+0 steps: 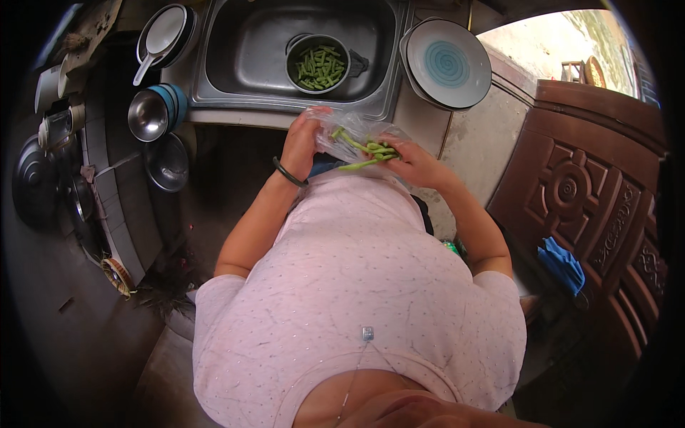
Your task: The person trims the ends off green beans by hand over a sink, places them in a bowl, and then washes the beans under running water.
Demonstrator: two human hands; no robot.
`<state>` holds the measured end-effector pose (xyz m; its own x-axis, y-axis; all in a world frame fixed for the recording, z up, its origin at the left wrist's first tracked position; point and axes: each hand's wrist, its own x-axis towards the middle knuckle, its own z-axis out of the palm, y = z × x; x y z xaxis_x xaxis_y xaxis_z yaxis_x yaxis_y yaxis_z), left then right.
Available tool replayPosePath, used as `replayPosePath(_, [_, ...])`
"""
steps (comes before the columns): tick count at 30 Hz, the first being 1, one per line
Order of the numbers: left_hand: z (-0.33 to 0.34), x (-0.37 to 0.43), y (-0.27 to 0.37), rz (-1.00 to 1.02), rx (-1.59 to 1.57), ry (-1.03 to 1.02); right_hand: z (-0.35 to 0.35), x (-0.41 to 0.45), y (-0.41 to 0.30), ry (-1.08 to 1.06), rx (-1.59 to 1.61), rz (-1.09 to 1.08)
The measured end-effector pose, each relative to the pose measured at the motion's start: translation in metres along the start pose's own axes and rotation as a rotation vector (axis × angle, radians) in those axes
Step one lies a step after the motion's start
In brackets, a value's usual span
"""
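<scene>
My left hand point(304, 138), with a dark bangle at its wrist, grips the edge of a clear plastic bag point(348, 136) in front of my body. Across from it, my right hand point(415, 159) is closed around several long green beans point(379, 150), which lie against the bag's other side. Both hands are just below the front rim of the steel sink. Inside the sink, a round metal pot point(348, 67) holds many short pieces of green bean point(320, 67). Folds of plastic partly hide the fingers of both hands.
The steel sink point(251, 101) has stacked plates point(448, 64) at its right. Bowls point(147, 115) and a white ladle point(160, 37) lie at its left. A carved brown wooden door point(570, 187) stands at the right, near a blue cloth point(562, 265). Pan lids point(35, 182) hang far left.
</scene>
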<state>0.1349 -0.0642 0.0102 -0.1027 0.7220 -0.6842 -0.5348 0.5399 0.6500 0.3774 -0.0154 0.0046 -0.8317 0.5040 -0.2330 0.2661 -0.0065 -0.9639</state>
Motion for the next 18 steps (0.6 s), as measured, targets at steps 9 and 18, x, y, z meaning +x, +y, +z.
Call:
replayPosePath(9, [-0.039,-0.062,-0.036,0.071,-0.182,-0.147,0.055,0.035,-0.007,0.093,0.373,0.285])
replayPosePath(18, [-0.122,-0.138,-0.066,0.268,-0.423,-0.081,0.167,0.054,-0.046,-0.078,0.655,0.383])
